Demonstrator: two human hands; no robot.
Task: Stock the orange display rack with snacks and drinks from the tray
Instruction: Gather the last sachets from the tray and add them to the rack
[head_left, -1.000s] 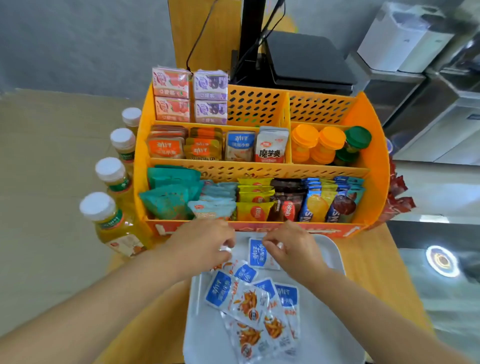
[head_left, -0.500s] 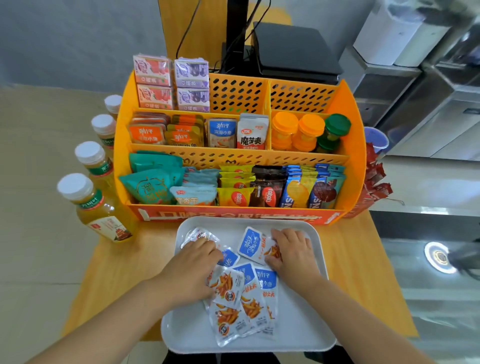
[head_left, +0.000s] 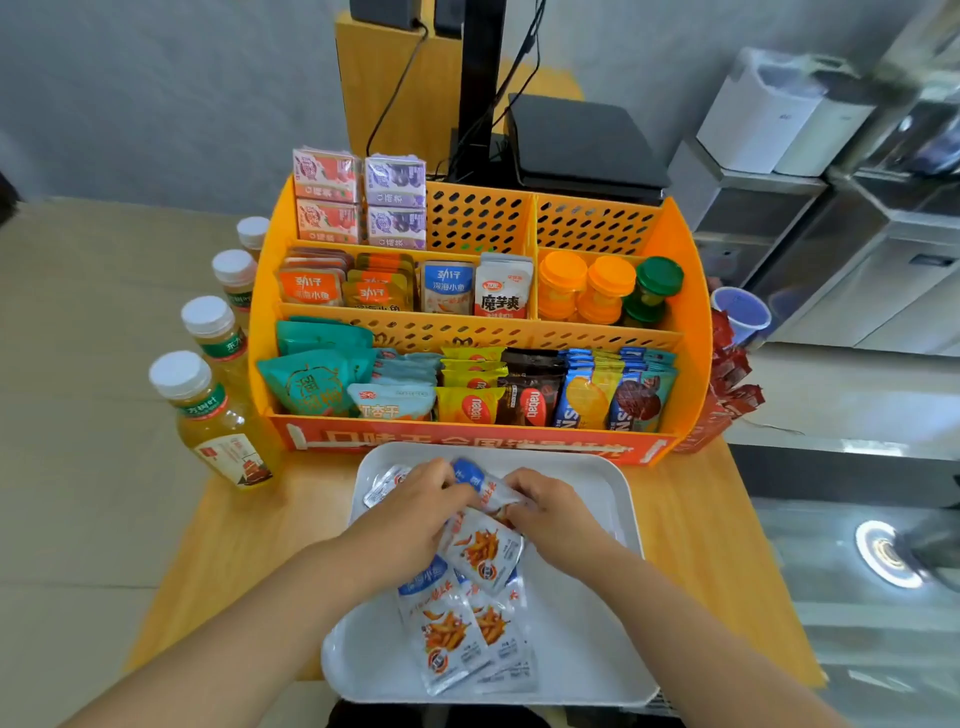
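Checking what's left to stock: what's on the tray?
The tray holds a loose pile of blue-and-white snack packets. Both hands, left and right, cover some packets, so the count is unclear.

Left hand (head_left: 415, 512) and right hand (head_left: 551, 512) close together, fingers curled, palms down

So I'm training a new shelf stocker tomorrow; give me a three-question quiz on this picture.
1. True or false: the white tray is bare.
2. Which top-tier compartment of the orange rack has no stock? A) left B) right
3. What are the left hand and right hand gathering?

Key: 1. False: blue-and-white snack packets lie on it. 2. B. 3. Those snack packets, bunched between both hands over the tray.
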